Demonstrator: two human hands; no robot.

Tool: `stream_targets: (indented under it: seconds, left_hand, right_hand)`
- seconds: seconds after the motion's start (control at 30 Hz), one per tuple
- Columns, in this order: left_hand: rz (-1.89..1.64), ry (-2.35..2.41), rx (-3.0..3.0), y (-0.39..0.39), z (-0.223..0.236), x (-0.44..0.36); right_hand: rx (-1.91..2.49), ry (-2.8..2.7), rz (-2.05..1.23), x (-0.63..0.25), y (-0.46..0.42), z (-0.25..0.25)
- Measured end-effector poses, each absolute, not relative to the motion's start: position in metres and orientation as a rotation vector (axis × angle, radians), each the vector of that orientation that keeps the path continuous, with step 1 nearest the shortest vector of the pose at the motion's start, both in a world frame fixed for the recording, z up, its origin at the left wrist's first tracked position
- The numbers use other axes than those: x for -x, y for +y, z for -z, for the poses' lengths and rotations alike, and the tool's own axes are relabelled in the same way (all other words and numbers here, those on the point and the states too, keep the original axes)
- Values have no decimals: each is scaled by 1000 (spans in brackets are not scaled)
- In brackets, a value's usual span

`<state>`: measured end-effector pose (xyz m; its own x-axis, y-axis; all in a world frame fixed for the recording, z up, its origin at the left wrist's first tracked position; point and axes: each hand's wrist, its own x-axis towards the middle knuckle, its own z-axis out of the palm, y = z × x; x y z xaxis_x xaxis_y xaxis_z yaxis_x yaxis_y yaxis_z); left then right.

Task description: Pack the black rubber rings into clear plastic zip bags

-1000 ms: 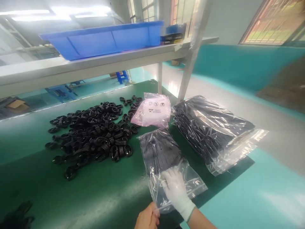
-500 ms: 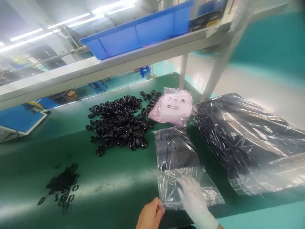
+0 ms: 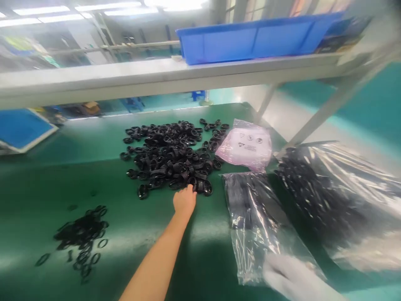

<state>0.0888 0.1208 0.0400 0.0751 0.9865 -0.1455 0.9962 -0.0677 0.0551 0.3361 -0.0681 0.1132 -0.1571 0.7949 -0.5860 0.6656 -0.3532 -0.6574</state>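
My bare left hand [image 3: 184, 201] reaches to the near edge of a heap of black coiled cables [image 3: 169, 156]. Its fingers are curled onto one coil [image 3: 192, 182] at the front of the heap. My right hand [image 3: 286, 271], in a white glove, is blurred by motion over the lower end of a clear plastic bag [image 3: 247, 251]. Dark flat items [image 3: 239, 196] fill the bag's far half. Whether the gloved fingers grip the plastic cannot be made out.
Small black rings [image 3: 84, 234] lie in a loose pile at the left of the green table [image 3: 131, 251]. Behind the clear bag is a pink bag [image 3: 247, 146] with a white packet. Larger filled bags [image 3: 332, 200] stand right. A shelf [image 3: 140, 77] with a blue bin [image 3: 250, 42] crosses above.
My left hand has left the clear bag's edge and reached forward to the coil heap. My gloved right hand stays by the bag's lower end. The view has turned left.
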Motion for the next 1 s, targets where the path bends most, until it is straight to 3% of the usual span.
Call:
stream_targets:
  seconds: [0.17,0.37,0.63,0.8,1.0]
  left_hand:
    - [103,1600,-2389,137,-40,-33]
    - [118,1098,-2712,137,-35,36]
    - [70,1373,-2338,136,-59,73]
    - [-111,1712,-2196,112,-56,54]
    - [-207,1583,-2393,107,-17,2]
  right_hand:
    - [2010,-1711,-1549,-252,-50,-118]
    - [1919,-1778,-1498,-196,-29,-88]
    - [2304,-1892,-682,-197,90,-56]
    - [2410,-1862,-609,-188,140,-35]
    - [2387,-1834,-762,-193,150,-18]
